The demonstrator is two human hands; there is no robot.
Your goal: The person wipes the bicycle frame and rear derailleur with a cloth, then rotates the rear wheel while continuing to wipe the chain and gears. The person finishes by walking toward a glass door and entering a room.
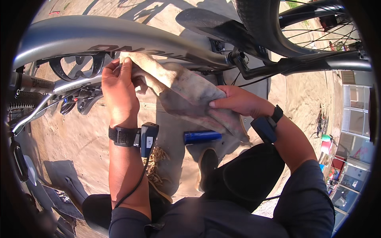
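A stained, pale cloth (184, 89) is stretched between my two hands beside the grey frame tube of a bicycle (131, 35). My left hand (122, 85) pinches the cloth's left end between thumb and fingers, close under the tube and near the black bottle cage (77, 71). With thumb on top, my right hand (238, 101) grips the cloth's right part, and a loose corner hangs down from there. The fingers of my right hand are partly hidden beneath the fabric. Whether the cloth touches the tube at its upper left edge, I cannot tell.
A blue cylinder (202, 137) lies on the sandy ground below the cloth, near my shoe (208, 168). Yellowish, stringy material (157, 164) is heaped by my other foot. The front wheel (266, 27) and fork stand at the upper right. A building with windows (355, 123) lines the right side.
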